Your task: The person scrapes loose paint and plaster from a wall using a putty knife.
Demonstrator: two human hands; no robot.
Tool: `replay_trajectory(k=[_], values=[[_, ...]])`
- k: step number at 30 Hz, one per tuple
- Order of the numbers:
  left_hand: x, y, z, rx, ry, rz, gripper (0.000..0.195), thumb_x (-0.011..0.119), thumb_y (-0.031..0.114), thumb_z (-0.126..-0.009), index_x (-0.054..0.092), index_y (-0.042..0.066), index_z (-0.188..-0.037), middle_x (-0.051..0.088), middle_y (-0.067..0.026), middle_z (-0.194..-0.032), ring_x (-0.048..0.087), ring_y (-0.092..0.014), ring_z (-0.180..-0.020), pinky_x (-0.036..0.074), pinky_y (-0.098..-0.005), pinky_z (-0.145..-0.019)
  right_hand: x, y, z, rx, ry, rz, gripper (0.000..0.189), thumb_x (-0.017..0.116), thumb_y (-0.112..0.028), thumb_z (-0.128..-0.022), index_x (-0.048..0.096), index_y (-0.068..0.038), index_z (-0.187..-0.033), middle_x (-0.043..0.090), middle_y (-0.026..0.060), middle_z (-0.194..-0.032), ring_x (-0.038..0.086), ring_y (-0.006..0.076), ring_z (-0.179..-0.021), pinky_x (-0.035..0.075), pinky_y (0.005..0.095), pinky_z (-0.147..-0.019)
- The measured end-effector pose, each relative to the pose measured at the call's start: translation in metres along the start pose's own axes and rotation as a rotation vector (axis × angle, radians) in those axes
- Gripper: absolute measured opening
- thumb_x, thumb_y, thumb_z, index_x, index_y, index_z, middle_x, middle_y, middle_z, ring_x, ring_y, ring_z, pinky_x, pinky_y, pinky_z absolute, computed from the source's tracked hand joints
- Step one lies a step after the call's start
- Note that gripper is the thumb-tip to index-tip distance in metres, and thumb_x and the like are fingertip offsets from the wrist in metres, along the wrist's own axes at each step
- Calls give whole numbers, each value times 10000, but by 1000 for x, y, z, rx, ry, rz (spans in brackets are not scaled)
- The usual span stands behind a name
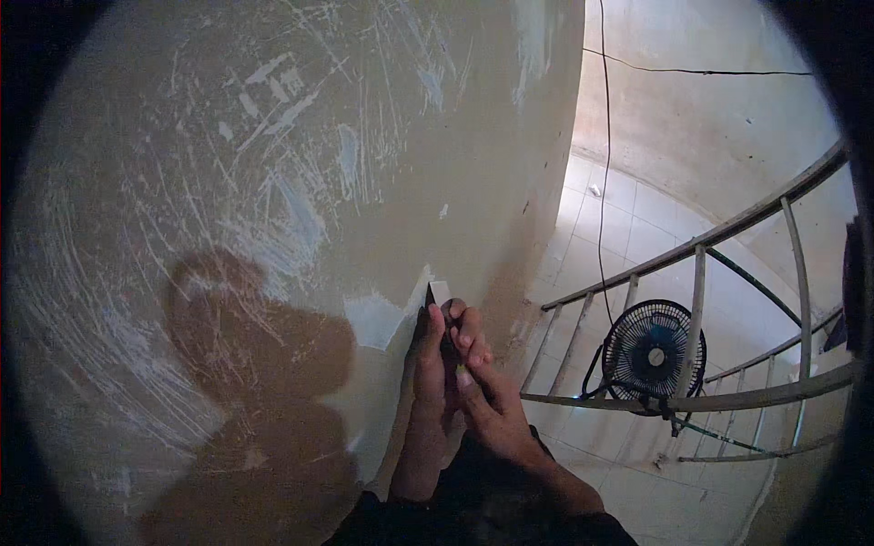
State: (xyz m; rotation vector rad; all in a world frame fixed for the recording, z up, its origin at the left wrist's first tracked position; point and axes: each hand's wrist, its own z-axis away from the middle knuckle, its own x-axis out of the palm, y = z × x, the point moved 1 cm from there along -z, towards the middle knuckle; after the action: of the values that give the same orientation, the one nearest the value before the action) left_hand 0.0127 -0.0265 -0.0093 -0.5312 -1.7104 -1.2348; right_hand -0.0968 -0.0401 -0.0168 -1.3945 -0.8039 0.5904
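Both hands are together at the wall, around a scraper (439, 292) whose flat metal blade shows above the fingers. My left hand (425, 382) lies along the left side of the tool, close to the wall. From the right, my right hand (490, 403) wraps its fingers around the same tool; most of the handle is hidden, with a small yellow-green bit near the thumb. The blade's edge is at the painted wall (478, 184), at the tip of a pale scraped streak. Left of the hands is a bare whitish patch (374, 319).
Scratches and scraped spots (293, 211) cover the wall's left part, where a shadow (259, 355) falls. On the right stands a metal ladder (698, 300) with a black fan (649, 351) fixed to it. A cable (605, 136) hangs above the fan. Tiled floor (601, 225) lies below.
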Motion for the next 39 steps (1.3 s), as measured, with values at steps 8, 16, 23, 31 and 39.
replay_trajectory(k=[8, 16, 23, 31, 39], values=[[3, 1, 2, 0, 67, -51, 352, 393, 455, -972, 402, 106, -933, 419, 8, -677, 479, -115, -529, 473, -286, -611, -2, -6, 0, 46, -61, 1, 399, 452, -206, -982, 434, 21, -1310, 559, 52, -951, 483, 101, -782, 424, 250, -700], [0, 5, 4, -2, 47, -40, 359, 408, 467, -965, 408, 110, -925, 438, 6, -674, 486, -117, -531, 474, -287, -589, 4, 0, -1, -87, 2, 93, 361, 462, -216, -967, 493, 35, -1225, 637, 200, -910, 580, 168, -815, 467, 332, -784], [1, 0, 2, -8, 53, 31, 336, 394, 423, -981, 401, 90, -934, 418, 1, -666, 480, -129, -511, 488, -295, -593, 4, -4, -1, -115, 50, 147, 369, 472, -238, -970, 482, 21, -1232, 561, 91, -720, 515, 121, -651, 453, 306, -615], [-7, 3, -2, -26, -26, 65, 331, 425, 422, -970, 398, 97, -915, 450, -8, -676, 507, -139, -534, 488, -313, -616, 5, -4, -1, -74, 48, 113, 366, 479, -232, -970, 486, 31, -1223, 548, 76, -709, 500, 124, -640, 441, 298, -609], [0, 1, 0, -23, 18, 32, 329, 423, 420, -968, 378, 100, -905, 437, -17, -691, 511, -148, -548, 487, -306, -603, 2, 0, 1, -70, 66, 83, 321, 486, -210, -963, 531, 47, -1150, 628, 167, -832, 553, 143, -744, 466, 314, -694]])
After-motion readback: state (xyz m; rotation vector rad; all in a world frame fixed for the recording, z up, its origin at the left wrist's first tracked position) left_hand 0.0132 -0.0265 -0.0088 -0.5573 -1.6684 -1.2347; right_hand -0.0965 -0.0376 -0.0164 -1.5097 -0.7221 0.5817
